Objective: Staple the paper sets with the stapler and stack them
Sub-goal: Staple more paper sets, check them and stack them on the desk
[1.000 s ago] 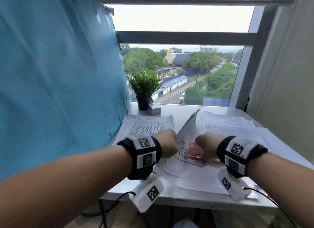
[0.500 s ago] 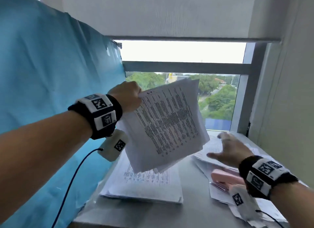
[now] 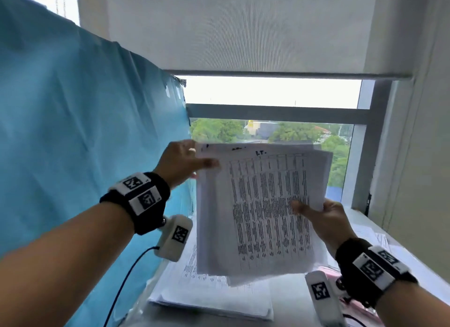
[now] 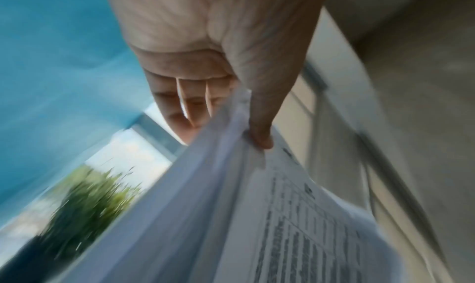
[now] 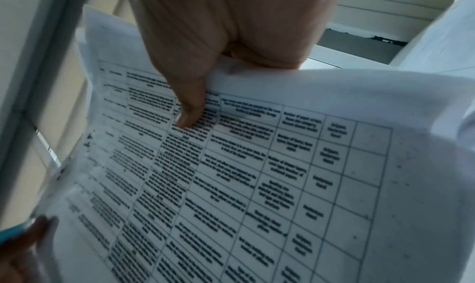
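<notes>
A paper set (image 3: 263, 210) of several white sheets is held up in the air above the surface (image 3: 289, 300), in front of the window (image 3: 267, 132). Its front page carries a printed table: ruled columns and rows packed with small dark text, with a short handwritten mark near the top edge. The sheets are not squared; back pages show past the right and bottom edges, and in the left wrist view the edges fan apart.

The left hand (image 3: 181, 162) pinches the set's top left corner, thumb on the front page, fingers behind. The right hand (image 3: 326, 219) has its grip clamped on the set's right edge, thumb pressed on the table text, fingers behind the sheets.

Below the set, a stack of printed papers (image 3: 209, 292) lies flat along the surface's left edge, beside the blue sheet (image 3: 73, 132). A pink stapler (image 3: 327, 270) shows partly behind the right wrist, near the surface's right side.
</notes>
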